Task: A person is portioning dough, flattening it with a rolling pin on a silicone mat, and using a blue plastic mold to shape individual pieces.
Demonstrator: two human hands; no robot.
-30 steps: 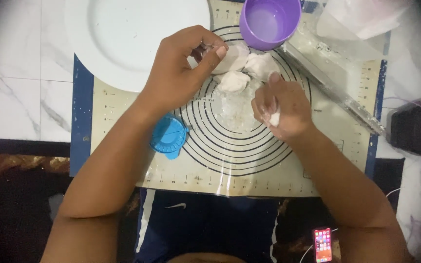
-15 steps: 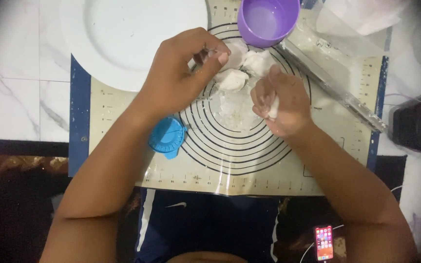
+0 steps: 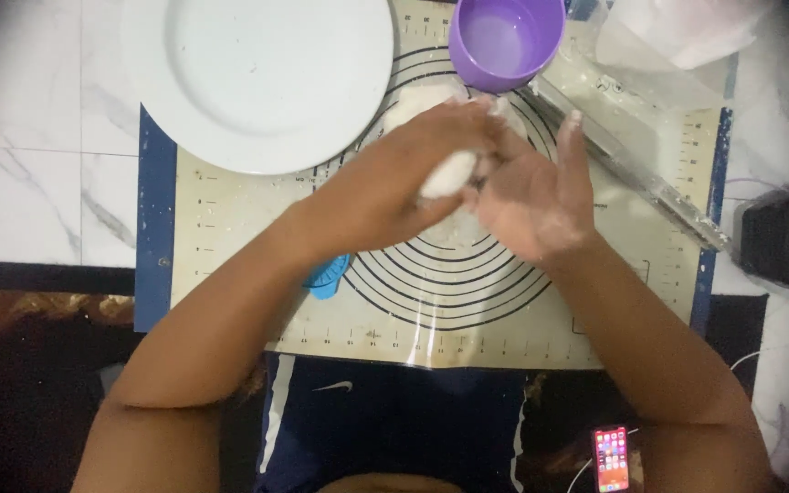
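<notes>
Fingers (image 3: 468, 119) around one dough lump (image 3: 447, 173)

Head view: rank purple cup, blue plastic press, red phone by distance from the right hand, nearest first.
1. Round purple plastic cup: just above the right hand, at the mat's top edge.
2. Small blue plastic press: down-left, partly hidden under the left forearm.
3. Red-cased smartphone: far below, on the dark floor by the right elbow.

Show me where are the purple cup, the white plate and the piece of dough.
purple cup (image 3: 508, 36): head view, inside bottom of the cup.
white plate (image 3: 257, 73): head view, bare centre of the plate.
piece of dough (image 3: 449, 173): head view, white part visible between the hands.
</notes>
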